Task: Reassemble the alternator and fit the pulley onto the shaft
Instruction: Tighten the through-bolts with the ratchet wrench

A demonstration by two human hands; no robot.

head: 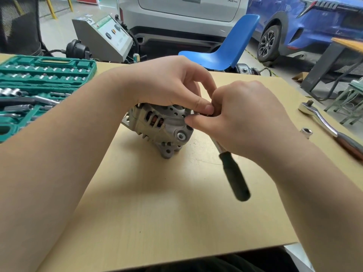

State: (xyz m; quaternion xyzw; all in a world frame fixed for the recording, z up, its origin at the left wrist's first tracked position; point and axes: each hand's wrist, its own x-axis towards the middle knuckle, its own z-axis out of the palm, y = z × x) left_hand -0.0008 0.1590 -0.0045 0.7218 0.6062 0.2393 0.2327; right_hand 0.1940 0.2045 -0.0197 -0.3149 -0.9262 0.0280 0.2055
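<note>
At the middle of the table (157,213), the left hand (169,83) curls over the alternator (159,126) to steady it while the right hand (241,118) grips a black-handled ratchet (233,173) at its right end, which should stay square on the hidden fastener.

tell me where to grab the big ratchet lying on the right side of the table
Grip the ratchet by its dark handle, which runs off toward the near right edge of the table, coming down from above. It lies flat with its chrome head pointing away, and a loose socket sits just left of the shaft, so approach from the right to avoid knocking it.
</note>
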